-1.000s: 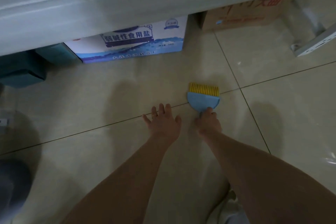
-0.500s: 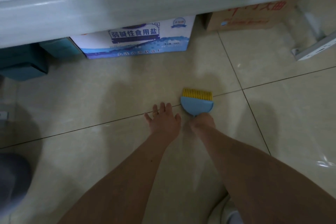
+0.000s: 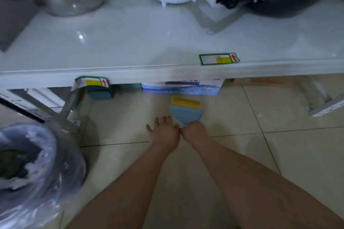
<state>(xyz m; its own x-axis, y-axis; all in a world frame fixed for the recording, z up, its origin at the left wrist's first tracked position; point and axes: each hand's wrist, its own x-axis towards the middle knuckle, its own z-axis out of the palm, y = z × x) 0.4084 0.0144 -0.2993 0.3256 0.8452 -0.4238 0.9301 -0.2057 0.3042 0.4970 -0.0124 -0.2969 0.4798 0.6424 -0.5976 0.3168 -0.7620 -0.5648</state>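
- My right hand (image 3: 193, 129) still curls round the handle of the blue hand brush (image 3: 186, 112).
- The brush's yellow bristles have pushed forward on the floor tiles (image 3: 288, 154), and now sit just short of the salt carton (image 3: 181, 87) under the shelf (image 3: 167, 72).
- My left hand (image 3: 163, 132), fingers spread flat on the floor, has closed in against the right.
- I judge the sweep is reaching under the shelf.
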